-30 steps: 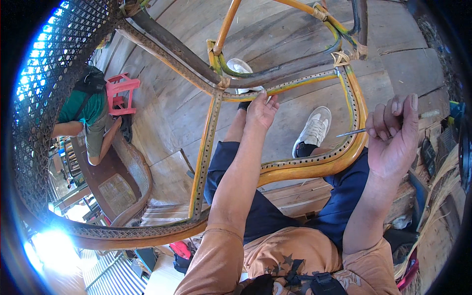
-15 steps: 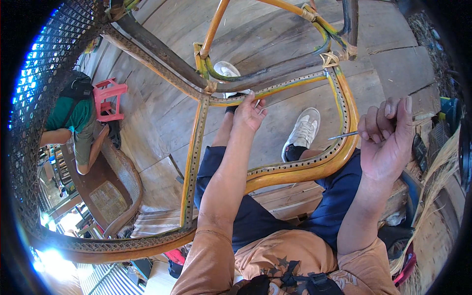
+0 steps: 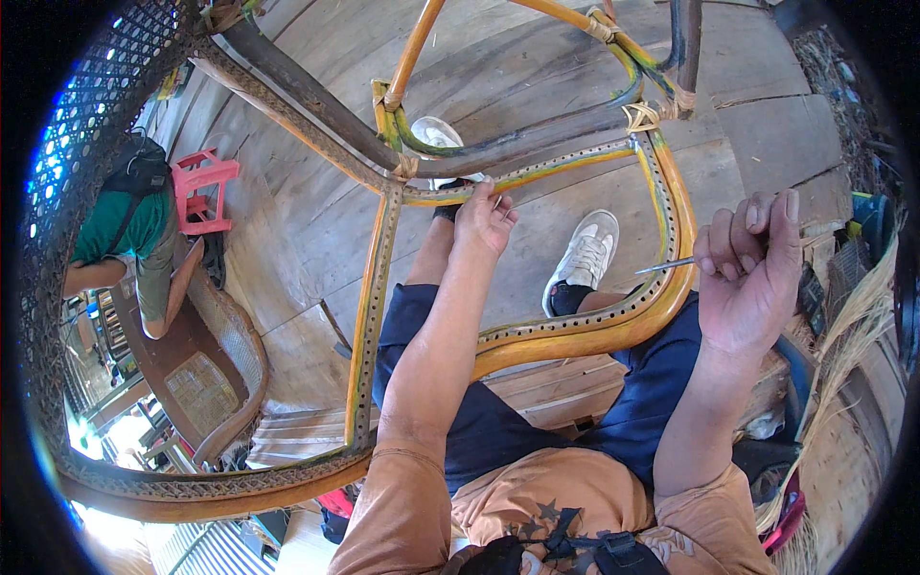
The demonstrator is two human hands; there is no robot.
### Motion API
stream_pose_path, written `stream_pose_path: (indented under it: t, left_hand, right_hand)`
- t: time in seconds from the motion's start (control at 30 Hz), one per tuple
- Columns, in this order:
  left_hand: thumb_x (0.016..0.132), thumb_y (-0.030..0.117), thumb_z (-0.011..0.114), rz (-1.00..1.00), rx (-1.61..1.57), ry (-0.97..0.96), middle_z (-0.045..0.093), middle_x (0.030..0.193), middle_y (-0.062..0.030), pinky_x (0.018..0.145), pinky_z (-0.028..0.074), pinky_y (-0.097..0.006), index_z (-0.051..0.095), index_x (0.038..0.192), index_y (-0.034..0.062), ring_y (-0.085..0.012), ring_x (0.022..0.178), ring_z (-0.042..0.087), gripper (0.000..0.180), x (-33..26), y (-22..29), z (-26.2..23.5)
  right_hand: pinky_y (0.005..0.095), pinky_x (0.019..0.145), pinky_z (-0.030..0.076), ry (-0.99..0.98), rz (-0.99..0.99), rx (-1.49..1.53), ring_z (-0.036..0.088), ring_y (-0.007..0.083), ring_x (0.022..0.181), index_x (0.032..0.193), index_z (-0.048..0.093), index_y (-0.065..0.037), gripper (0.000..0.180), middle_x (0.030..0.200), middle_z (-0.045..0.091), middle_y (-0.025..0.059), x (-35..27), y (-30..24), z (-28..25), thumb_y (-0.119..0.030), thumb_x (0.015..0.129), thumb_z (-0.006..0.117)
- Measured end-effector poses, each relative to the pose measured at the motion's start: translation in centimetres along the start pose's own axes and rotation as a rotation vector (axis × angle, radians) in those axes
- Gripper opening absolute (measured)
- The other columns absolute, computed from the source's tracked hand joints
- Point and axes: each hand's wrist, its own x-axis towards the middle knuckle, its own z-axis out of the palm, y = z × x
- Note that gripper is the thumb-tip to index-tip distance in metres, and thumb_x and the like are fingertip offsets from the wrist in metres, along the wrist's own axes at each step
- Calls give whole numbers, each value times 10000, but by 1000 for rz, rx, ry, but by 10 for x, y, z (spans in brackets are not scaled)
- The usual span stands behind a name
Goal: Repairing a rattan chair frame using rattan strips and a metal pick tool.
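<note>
A bent rattan chair frame (image 3: 583,347), yellow-orange with dark streaks, spans the view. Small holes run in a row along its rails. At the far seat rail (image 3: 561,171), my left hand (image 3: 484,222) is closed with its fingertips against the underside; a tiny pale bit shows between the fingers, too small to name. On the right, my right hand (image 3: 749,273) is raised palm up beside the curved side rail, fingers curled round a thin metal awl (image 3: 668,264). Its tip points left, over the rail; its handle end is hidden in the hand.
Woven cane (image 3: 101,125) covers the frame's left part. Beyond it, another person (image 3: 134,225) in green sits near a red plastic stool (image 3: 204,192) and a brown curved piece (image 3: 196,369). Loose pale fibre strands (image 3: 843,340) hang at right. Wooden boards (image 3: 287,230) form the floor.
The view has shifted slightly, so most things sit a little further left. Both hands keep nearly the same pose, and the awl stays in my right hand.
</note>
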Motion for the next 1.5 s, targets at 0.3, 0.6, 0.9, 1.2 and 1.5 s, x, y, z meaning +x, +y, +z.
stream_pose_path:
  t: [0.3, 0.6, 0.9, 1.2, 1.5]
  left_hand:
    - [845, 281, 588, -80, 31, -224, 491, 1088, -57, 849, 348, -393, 465, 1118, 104, -236, 1012, 453, 348, -7, -19, 16]
    - [842, 271, 585, -80, 14, -230, 501, 1129, -68, 884, 345, -393, 477, 1117, 82, -235, 1036, 461, 351, -3, -15, 12]
    - [827, 259, 608, -36, 70, -182, 535, 924, -44, 725, 405, -342, 510, 1012, 88, -179, 816, 510, 270, 0, -17, 10]
    - [832, 268, 614, -26, 66, -203, 523, 909, -47, 686, 412, -332, 499, 1011, 84, -177, 793, 510, 282, -3, -16, 12]
    - [827, 297, 619, -45, 46, -208, 517, 965, -62, 728, 405, -347, 480, 1053, 82, -201, 883, 506, 342, 1, -18, 9]
  right_hand:
    - [234, 425, 258, -34, 6, 23, 246, 74, 426, 701, 425, -85, 347, 531, 251, -28, 0, 1, 0, -326, 948, 400]
    - [234, 418, 260, 32, -6, -18, 244, 76, 425, 700, 421, -81, 350, 521, 239, -29, -1, 4, 3, -326, 949, 401]
    - [232, 412, 270, 10, 5, 3, 248, 77, 410, 702, 429, -81, 357, 501, 223, -34, 0, 4, 2, -337, 949, 395]
    - [230, 418, 269, 0, -16, -29, 238, 75, 413, 720, 421, -81, 332, 511, 226, -33, 1, 3, 0, -322, 947, 401]
    - [232, 417, 269, -45, -4, 12, 232, 71, 417, 731, 418, -81, 330, 514, 224, -37, 1, 5, -1, -317, 957, 374]
